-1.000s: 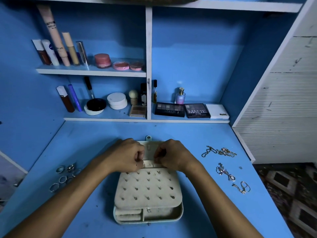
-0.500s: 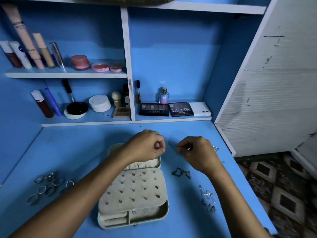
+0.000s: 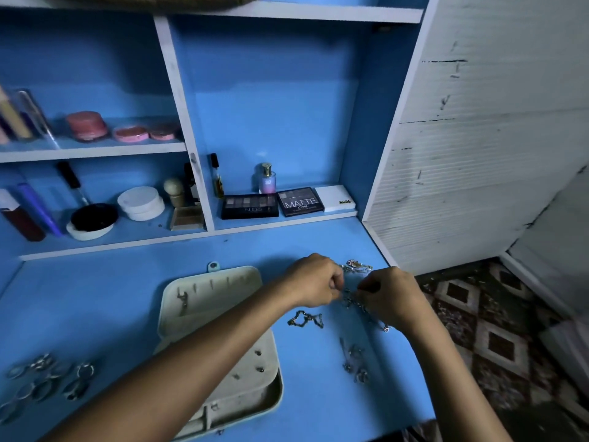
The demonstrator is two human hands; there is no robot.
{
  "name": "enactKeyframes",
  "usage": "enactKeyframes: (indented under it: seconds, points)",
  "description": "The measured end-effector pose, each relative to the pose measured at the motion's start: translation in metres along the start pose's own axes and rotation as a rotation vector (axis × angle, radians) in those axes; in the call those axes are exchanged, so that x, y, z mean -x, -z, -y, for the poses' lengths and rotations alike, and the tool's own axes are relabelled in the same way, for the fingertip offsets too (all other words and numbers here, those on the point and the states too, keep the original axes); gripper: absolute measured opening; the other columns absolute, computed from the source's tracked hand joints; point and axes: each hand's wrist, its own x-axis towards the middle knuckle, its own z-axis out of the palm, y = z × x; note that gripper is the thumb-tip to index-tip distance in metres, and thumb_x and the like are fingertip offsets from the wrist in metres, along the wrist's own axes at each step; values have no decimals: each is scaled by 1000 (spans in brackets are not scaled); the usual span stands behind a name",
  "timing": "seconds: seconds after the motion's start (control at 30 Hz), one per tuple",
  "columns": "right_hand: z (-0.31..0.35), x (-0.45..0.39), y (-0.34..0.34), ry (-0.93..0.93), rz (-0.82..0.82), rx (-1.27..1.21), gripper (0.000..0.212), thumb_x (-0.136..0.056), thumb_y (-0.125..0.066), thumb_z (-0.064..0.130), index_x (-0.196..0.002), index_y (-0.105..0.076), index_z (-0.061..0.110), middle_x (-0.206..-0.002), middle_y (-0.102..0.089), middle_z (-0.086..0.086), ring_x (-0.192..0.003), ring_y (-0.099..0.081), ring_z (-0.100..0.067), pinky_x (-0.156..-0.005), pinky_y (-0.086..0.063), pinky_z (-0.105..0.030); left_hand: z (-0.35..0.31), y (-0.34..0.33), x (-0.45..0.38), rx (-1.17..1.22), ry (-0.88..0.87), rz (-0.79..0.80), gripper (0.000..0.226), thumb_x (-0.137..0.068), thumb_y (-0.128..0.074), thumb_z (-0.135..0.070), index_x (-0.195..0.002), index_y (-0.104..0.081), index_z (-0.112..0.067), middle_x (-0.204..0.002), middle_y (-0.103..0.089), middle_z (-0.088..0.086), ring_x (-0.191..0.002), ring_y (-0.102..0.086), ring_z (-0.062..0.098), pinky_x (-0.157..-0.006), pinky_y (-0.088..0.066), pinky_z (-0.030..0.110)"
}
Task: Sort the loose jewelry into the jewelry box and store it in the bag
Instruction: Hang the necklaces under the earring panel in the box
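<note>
A cream jewelry box (image 3: 207, 301) lies open on the blue desk, with hooks in its lid and an earring panel that my left forearm partly covers. To its right, my left hand (image 3: 314, 283) and my right hand (image 3: 389, 296) both pinch a thin silver chain (image 3: 350, 299) just above the desk. A darker chain (image 3: 304, 319) lies below my left hand. Another silver chain (image 3: 357, 266) lies behind my hands, and a further one (image 3: 352, 362) lies nearer me. Several rings (image 3: 47, 376) sit at the desk's left. No bag is in view.
Shelves behind the desk hold eyeshadow palettes (image 3: 250, 206), a perfume bottle (image 3: 267, 178), powder compacts (image 3: 140, 202) and pink jars (image 3: 86, 124). A white panel (image 3: 478, 138) stands at the right. The desk's right edge (image 3: 411, 330) drops to a patterned floor.
Both hands left the box lid and moved right to the chains. My view turned right with them. The fingers now pinch a silver chain.
</note>
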Motion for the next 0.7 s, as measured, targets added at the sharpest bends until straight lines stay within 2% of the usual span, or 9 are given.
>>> enactKeyframes:
  seconds: [0.13, 0.23, 0.33, 0.43, 0.53, 0.6, 0.7]
  points:
    - [-5, 2, 0, -25, 31, 2, 3, -81, -76, 22, -82, -78, 24, -85, -75, 0, -82, -69, -17, -72, -55, -26, -4, -7, -8, -7, 50, 25, 6, -85, -72, -27, -89, -72, -23, -95, -72, -5, -88, -65, 16, -76, -54, 31]
    - [-6, 3, -1, -16, 40, 8, 5, -82, -76, 22, -87, -78, 22, -88, -75, 1, -85, -67, -15, -72, -52, -23, -5, -9, -9, 12, 80, 26, 5, -83, -75, -29, -84, -71, -25, -91, -71, -7, -85, -66, 16, -77, -56, 34]
    - [-5, 5, -3, -18, 43, 10, 4, -81, -76, 23, -85, -77, 24, -86, -74, 4, -82, -66, -11, -71, -52, -24, -5, -10, -11, 51, 113, 36, 9, -80, -78, -30, -82, -71, -26, -87, -70, -8, -84, -66, 15, -73, -54, 30]
    - [-4, 5, -6, -28, 58, 1, 2, -80, -77, 24, -81, -75, 26, -84, -74, 6, -83, -67, -12, -75, -56, -29, -5, -10, -16, 30, 150, 52, 3, -80, -78, -23, -83, -75, -23, -91, -73, -5, -86, -67, 15, -71, -52, 27]
    - [-5, 6, -7, -25, 72, -8, 1, -81, -76, 24, -82, -76, 24, -84, -74, 6, -83, -66, -10, -74, -54, -26, -6, -11, -20, -6, 201, 99, 6, -81, -69, -15, -78, -74, -16, -88, -74, 3, -85, -70, 22, -72, -59, 34]
    - [-6, 6, -7, -16, 71, -20, 1, -82, -76, 22, -83, -77, 22, -84, -74, 6, -82, -66, -10, -71, -52, -24, -9, -11, -22, -63, 212, 151, 12, -81, -61, -12, -73, -69, -9, -83, -70, 11, -78, -68, 27, -65, -57, 37]
    - [-6, 7, -6, -14, 73, -22, 2, -82, -76, 21, -82, -76, 23, -83, -73, 6, -81, -65, -9, -69, -50, -22, -12, -10, -21, -159, 180, 225, 25, -85, -51, -10, -60, -50, -8, -65, -48, 10, -60, -47, 26, -53, -41, 33]
